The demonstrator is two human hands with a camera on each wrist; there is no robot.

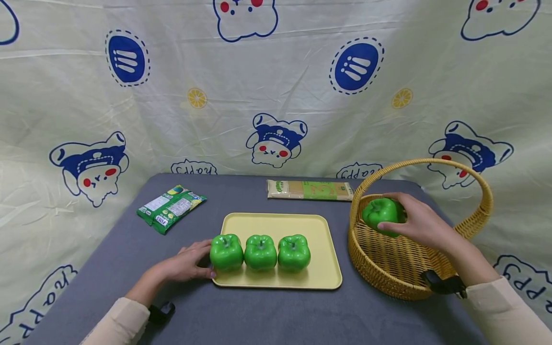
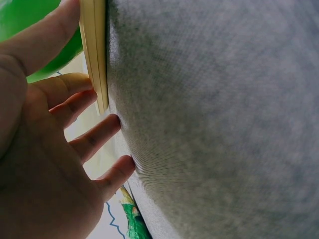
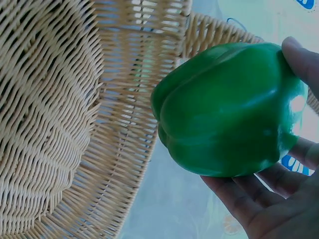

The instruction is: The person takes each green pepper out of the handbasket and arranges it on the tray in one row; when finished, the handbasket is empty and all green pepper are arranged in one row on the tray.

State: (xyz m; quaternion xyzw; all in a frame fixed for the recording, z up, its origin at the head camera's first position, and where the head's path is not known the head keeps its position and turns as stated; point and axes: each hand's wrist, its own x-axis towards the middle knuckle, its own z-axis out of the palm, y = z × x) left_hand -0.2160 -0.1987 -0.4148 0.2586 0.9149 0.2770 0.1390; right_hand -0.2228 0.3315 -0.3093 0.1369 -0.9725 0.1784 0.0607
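My right hand (image 1: 411, 218) grips a green bell pepper (image 1: 383, 215) between thumb and fingers, over the far left part of the wicker basket (image 1: 379, 278). In the right wrist view the pepper (image 3: 224, 109) appears beside the woven wall (image 3: 124, 99). My left hand (image 1: 189, 262) rests at the left edge of the yellow tray (image 1: 297, 282), its thumb and fingers spread; the left wrist view shows fingertips against the tray rim (image 2: 94, 50) and on the cloth. Three green bell peppers (image 1: 260, 253) stand in a row on the tray, the leftmost pepper (image 1: 226, 252) nearest that hand.
A green snack packet (image 1: 172, 208) lies at the back left of the grey tablecloth (image 1: 233, 316). Behind the tray is a long flat package (image 1: 310, 190) with a green label. The basket's tall handle (image 1: 485, 196) arches over its right side. A printed curtain (image 1: 276, 86) hangs behind.
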